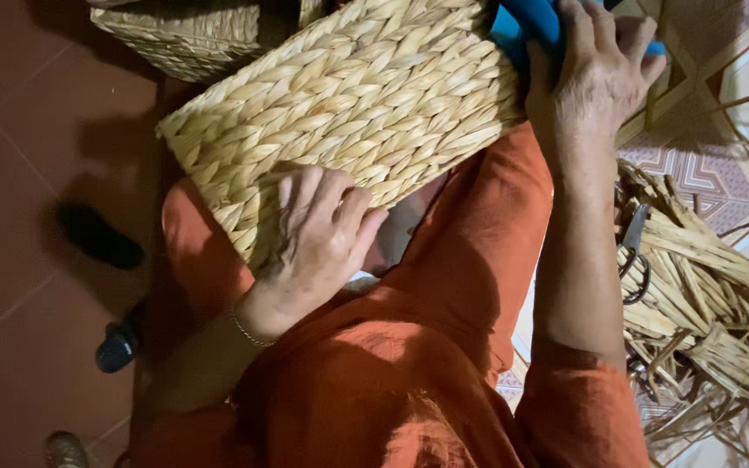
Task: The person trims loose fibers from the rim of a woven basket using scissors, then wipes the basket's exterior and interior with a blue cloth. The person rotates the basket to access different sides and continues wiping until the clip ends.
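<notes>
A woven straw basket (366, 104) of pale plaited fibre lies tilted across my lap, over orange trousers. My left hand (318, 238) presses on its near lower edge, fingers bent over the weave, a thin bracelet at the wrist. My right hand (595, 74) grips the basket's far right end, where a blue object (526, 22) shows under the fingers. What the blue object is cannot be told.
A second woven basket (188, 30) stands at the top left on the dark red tiled floor. A heap of dry straw strips (708, 303) lies at the right on patterned tiles, with scissors (633, 251) on it. Dark footwear (97, 234) lies at the left.
</notes>
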